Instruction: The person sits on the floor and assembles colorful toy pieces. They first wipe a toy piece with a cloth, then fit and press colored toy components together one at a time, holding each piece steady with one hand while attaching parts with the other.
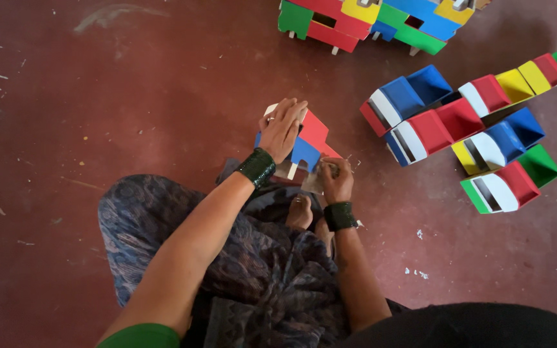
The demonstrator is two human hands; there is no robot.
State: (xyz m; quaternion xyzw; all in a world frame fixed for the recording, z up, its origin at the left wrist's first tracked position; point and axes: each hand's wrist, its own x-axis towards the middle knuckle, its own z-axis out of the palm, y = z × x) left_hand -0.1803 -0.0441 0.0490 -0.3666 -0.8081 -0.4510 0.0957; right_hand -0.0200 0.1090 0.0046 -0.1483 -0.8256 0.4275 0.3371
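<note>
- Here, in the head view, you sit on a dark red floor (130,96) with your legs folded under a patterned blue-grey skirt (162,225); your bare feet (301,212) show between your forearms.
- Your left hand (283,129) lies flat, fingers spread, on top of a small painted toy truck (311,145) with red and blue panels. It presses down on the toy rather than closing around it.
- The toy truck stands on the floor just beyond your feet, directly under that left palm and reaching out from it toward 4 o'clock.
- Your right hand (336,179) sits at about 5 o'clock from the toy, touching its near lower edge. Its fingers are curled tight on a small pale piece (314,182), which rests against the toy's base; what the piece is you cannot tell.
- A dark green bangle stack (257,166) wraps each wrist.
- At 2 o'clock from your hands, well apart, a cluster of finished toy trucks (472,129) in red, blue, yellow, green and white lies on the floor.
- At 12 o'clock, near the top edge, a second group of coloured toys (369,22) is stacked together, partly cut off.
</note>
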